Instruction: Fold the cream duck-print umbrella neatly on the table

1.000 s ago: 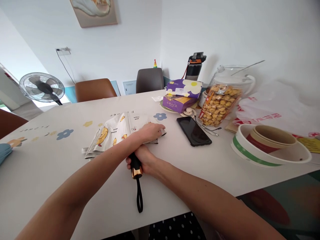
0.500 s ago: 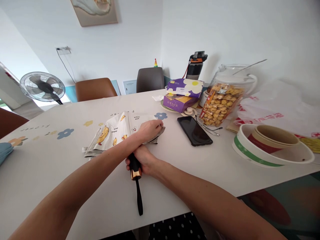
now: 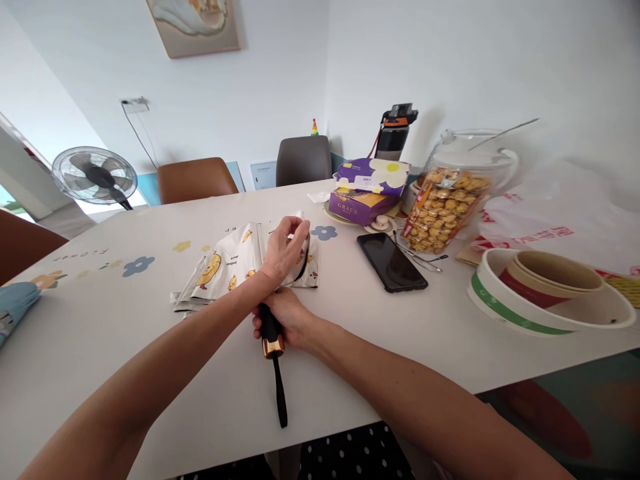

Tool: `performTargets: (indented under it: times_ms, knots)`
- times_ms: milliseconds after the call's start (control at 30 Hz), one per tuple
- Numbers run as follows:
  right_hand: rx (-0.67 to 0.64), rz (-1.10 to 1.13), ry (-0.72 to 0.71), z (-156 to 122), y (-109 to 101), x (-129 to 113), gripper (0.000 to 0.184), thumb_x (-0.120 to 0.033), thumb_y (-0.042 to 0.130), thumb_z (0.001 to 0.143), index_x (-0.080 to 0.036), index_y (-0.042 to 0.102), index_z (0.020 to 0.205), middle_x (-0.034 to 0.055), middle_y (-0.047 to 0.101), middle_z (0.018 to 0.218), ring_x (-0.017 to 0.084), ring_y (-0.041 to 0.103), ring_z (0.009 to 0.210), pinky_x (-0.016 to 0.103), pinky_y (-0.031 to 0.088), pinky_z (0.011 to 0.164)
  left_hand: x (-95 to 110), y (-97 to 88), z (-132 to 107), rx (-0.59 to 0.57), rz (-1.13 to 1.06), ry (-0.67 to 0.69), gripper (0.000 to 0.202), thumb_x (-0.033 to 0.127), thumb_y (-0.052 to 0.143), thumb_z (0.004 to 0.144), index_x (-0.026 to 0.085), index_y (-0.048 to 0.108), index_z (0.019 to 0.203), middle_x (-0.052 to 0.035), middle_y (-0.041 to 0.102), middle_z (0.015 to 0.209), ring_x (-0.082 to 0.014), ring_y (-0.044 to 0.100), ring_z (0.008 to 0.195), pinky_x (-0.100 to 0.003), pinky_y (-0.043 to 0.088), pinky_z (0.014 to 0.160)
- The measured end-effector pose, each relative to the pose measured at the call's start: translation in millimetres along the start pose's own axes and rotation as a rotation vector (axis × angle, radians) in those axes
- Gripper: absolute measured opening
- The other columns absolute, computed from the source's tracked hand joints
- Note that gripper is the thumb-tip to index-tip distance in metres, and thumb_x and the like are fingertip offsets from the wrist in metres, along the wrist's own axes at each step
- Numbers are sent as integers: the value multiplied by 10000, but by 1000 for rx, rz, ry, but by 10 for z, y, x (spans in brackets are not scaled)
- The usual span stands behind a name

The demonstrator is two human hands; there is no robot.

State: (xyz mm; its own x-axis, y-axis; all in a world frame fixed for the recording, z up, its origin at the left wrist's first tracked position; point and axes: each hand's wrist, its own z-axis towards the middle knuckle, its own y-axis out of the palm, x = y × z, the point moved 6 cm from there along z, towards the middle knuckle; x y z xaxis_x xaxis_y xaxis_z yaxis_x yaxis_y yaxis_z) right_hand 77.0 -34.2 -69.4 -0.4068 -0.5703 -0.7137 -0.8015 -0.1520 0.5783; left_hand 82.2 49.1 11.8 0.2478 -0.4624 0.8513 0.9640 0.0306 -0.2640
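Note:
A folded umbrella lies on the white table (image 3: 100, 333). Its white canopy (image 3: 225, 263) carries yellow duck prints. My right hand (image 3: 287, 319) is closed round the black handle (image 3: 270, 330), whose gold ring and black wrist strap (image 3: 281, 393) point toward me. My left hand (image 3: 286, 250) crosses over the right wrist and pinches a fold of the canopy's right edge, lifting it off the table.
A black phone (image 3: 393, 261) lies right of the umbrella. Behind it are a purple box (image 3: 363, 200), a snack jar (image 3: 443, 207), a black bottle (image 3: 393, 133), stacked paper bowls (image 3: 545, 293) and a plastic bag (image 3: 560, 207). Chairs (image 3: 195, 179) and a fan (image 3: 95, 177) stand beyond the table.
My left hand, which lay flat on the canopy's right end, has closed on the fabric and lifted it up and back to the left. My right hand has kept its grip on the handle.

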Motion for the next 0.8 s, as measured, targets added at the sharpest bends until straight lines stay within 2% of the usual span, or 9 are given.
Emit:
performTargets:
  times_ms: [67,167,300,500,667,800]
  knots:
    - [-4,22,6,8,-6,6,117,-53,404,774,-133,466,716,-25,467,498,99,465,382,267,460,351,-10,-65,9,59,-83,-9,244,425,510,789,182,508,775,18,522,683,-85,494,555,-201,427,474]
    - [5,55,19,22,-21,6,73,-95,460,788,-136,454,727,-24,482,518,98,466,385,267,459,346,2,-220,28,162,-160,9,181,329,582,734,174,503,784,30,491,665,-72,476,523,-199,446,464]
    - [38,58,29,38,-45,-4,65,-127,494,800,-134,454,750,-20,505,538,92,462,374,268,464,341,127,-507,31,259,-206,57,125,225,572,701,177,499,790,39,479,653,-68,475,518,-187,452,454]
    - [38,27,17,60,-62,0,58,-126,516,791,-123,459,778,29,589,602,92,482,386,287,494,362,283,-934,-37,351,-200,53,126,204,564,691,173,520,805,18,503,697,-89,503,614,-179,460,459]
    - [35,39,39,60,-69,17,45,-105,518,784,-104,474,793,64,619,661,103,511,412,293,498,368,230,-1244,-157,428,-192,17,147,213,588,667,172,544,801,15,492,699,-100,505,627,-187,466,448]
    - [42,45,43,40,-61,-2,46,-89,535,767,-104,493,760,38,594,627,95,497,407,279,490,363,49,-1467,-271,483,-181,-71,158,231,608,649,172,561,787,11,493,709,-105,507,638,-191,477,452]
